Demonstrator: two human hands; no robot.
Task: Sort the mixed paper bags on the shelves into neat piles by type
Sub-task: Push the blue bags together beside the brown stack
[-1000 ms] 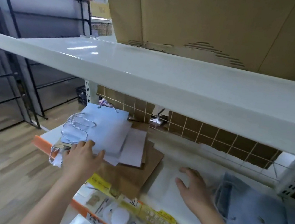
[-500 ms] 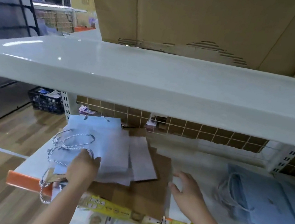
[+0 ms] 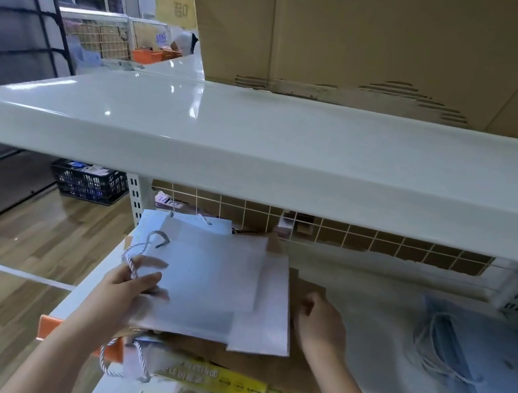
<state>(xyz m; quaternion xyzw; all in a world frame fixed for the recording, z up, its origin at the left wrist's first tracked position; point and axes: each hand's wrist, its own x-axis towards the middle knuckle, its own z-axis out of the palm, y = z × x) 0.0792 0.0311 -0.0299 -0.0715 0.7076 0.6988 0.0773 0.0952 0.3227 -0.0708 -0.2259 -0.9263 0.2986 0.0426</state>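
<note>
Presently we note the left hand [image 3: 127, 287] now pinching the white bags [image 3: 202, 276], lifted at the shelf's [image 3: 369, 306] front-left corner; right hand [image 3: 319, 325], loosely curled, rests on brown bags [image 3: 295, 372]. Separation has begun.

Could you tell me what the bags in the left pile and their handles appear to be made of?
Pale blue bag: smooth matte paper, flat and creased. Brown bag beneath: likely kraft paper, dull tan. Handle: twisted two-tone cord, probably cotton or synthetic.
</note>
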